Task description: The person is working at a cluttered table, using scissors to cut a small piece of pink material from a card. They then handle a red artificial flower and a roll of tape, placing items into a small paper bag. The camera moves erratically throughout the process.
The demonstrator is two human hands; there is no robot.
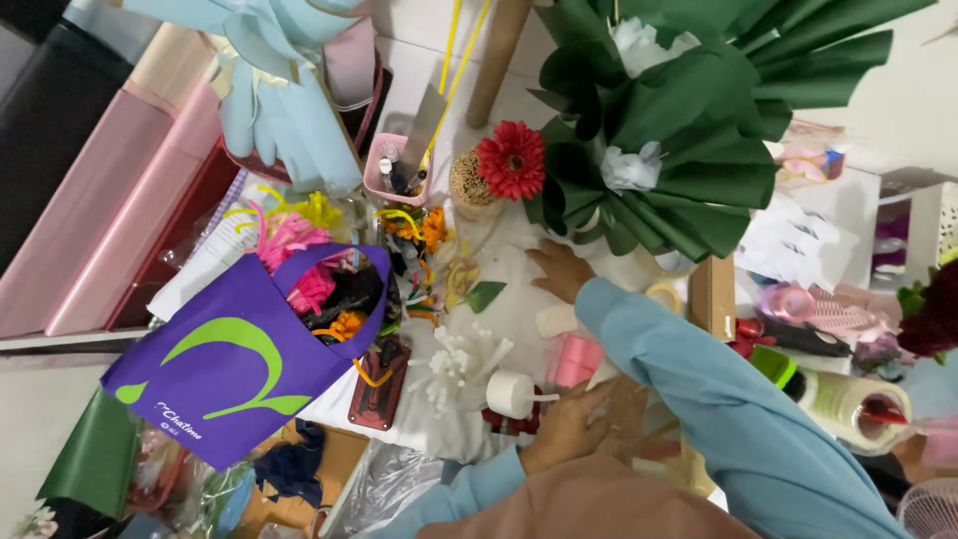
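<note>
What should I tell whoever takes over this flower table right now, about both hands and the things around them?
Left hand: open, fingers by the pink ribbon roll and next to the white tape roll.
Right hand: open, flat on the table below the green paper bouquet.
Done: green wrap is folded around white blooms.
Left: red flower sits outside the wrap; rolls lie loose.

bag (pixel 225 364) left of tape roll (pixel 511 393) | bouquet (pixel 679 130) behind | gerbera (pixel 511 160) left of bouquet
</note>
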